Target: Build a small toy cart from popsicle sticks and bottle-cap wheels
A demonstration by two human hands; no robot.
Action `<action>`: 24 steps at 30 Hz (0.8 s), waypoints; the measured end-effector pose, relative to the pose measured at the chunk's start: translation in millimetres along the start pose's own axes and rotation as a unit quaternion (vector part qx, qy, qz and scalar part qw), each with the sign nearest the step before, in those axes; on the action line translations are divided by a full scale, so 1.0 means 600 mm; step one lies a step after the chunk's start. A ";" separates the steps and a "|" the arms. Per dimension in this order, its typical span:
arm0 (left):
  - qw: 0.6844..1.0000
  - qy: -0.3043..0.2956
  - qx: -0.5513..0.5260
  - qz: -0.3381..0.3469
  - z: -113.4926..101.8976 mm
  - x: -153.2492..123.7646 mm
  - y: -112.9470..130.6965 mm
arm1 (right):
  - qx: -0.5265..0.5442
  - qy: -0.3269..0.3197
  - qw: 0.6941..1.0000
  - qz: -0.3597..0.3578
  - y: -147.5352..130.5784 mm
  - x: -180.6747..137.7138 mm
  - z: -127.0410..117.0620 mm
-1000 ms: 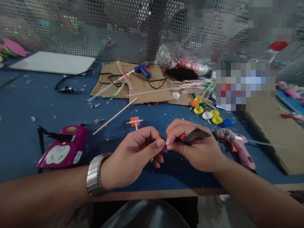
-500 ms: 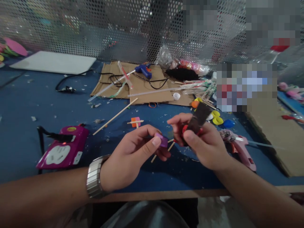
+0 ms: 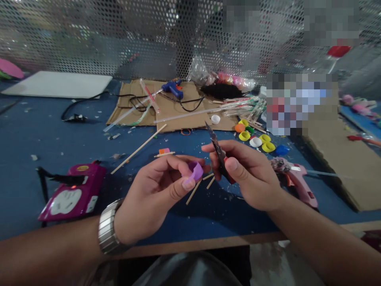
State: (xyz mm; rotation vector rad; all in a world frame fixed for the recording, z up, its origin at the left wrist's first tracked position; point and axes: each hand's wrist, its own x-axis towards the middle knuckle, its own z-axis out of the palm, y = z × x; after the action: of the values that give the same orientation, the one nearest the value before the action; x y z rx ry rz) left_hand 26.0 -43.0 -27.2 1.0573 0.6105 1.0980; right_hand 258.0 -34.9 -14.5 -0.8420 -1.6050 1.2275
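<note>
Purple curled plastic piece [image 3: 197, 172] in our left hand [image 3: 149, 194], above the blue table [image 3: 166, 226]

Our left thumb and fingers pinch it; just beside, our right fingers close on a dark pointed cutting tool [image 3: 219, 150]. Pale wooden sticks [image 3: 194, 192] lie below, small yellow caps [image 3: 268, 147] beyond.

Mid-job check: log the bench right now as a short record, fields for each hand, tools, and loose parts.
Left hand: left hand pinching a curved purple piece
Right hand: right hand gripping a dark blade, tip upward
Blade and purple piece: apart
Glue guns: pink glue gun beyond the right hand; blue glue gun on cardboard
Power: magenta box at left, red light lit
Loose parts: long wooden stick; coloured caps
</note>
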 end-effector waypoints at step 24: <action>0.995 0.075 0.066 0.014 0.013 0.007 0.034 | -0.353 -0.145 0.903 -0.196 -0.011 0.022 -0.042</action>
State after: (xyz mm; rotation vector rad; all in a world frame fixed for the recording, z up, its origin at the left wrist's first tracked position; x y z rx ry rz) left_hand 25.9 -40.4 -5.2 1.1058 0.7987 1.1826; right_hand 277.0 -16.6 -2.4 -0.7188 -2.3875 0.4791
